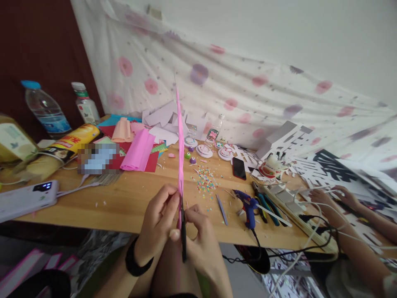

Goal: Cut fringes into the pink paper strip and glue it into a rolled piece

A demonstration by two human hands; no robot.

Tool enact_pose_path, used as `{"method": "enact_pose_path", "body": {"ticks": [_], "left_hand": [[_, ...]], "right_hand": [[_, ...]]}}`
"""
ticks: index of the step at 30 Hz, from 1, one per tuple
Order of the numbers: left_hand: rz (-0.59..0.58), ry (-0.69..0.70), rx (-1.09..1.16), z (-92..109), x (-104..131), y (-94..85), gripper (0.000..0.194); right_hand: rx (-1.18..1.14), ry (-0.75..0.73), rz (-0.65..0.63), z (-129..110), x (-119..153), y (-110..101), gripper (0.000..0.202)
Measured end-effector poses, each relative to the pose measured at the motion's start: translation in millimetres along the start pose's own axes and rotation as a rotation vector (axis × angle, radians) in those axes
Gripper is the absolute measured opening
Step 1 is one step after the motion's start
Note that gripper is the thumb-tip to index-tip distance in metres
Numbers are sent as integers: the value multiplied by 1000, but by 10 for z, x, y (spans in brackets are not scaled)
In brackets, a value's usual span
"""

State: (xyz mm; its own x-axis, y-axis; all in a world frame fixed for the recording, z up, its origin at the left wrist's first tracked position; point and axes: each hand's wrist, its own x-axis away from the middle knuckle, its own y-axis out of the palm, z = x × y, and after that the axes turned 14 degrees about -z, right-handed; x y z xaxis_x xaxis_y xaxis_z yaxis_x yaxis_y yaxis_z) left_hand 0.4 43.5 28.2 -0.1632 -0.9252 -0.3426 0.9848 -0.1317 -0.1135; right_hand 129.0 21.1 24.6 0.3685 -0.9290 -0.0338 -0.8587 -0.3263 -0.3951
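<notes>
A long, narrow pink crepe paper strip (180,145) stands upright in front of me, tapering to a thin point at the top. My left hand (159,219), with a black band at its wrist, pinches its lower part. My right hand (201,234) is closed around black-handled scissors (184,242), whose blades point up along the strip. Whether the blades are apart cannot be made out. Both hands are close together at the table's front edge. Behind them, pink folded crepe paper (138,151) lies on red sheets, and small coloured beads (205,180) are scattered on the wood.
A blue glue gun (248,207), pliers (269,209) and a power strip (297,215) with loose cables lie to the right, near another person's hands (324,198). A black phone (239,168) and tweezers (221,210) are nearer the middle. Bottles (46,109) stand left.
</notes>
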Motion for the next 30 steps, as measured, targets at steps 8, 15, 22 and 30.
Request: {"method": "enact_pose_path", "body": {"ticks": [8, 15, 22, 30], "left_hand": [[104, 23, 45, -35, 59, 96, 24], [159, -27, 107, -21, 55, 113, 24], [185, -51, 148, -43, 75, 127, 27], [185, 1, 111, -79, 111, 91, 24]], "right_hand": [[110, 8, 11, 23, 8, -9, 48], [145, -19, 46, 88, 4, 72, 54], [75, -26, 35, 110, 24, 74, 57], [233, 19, 5, -8, 56, 15, 51]]}}
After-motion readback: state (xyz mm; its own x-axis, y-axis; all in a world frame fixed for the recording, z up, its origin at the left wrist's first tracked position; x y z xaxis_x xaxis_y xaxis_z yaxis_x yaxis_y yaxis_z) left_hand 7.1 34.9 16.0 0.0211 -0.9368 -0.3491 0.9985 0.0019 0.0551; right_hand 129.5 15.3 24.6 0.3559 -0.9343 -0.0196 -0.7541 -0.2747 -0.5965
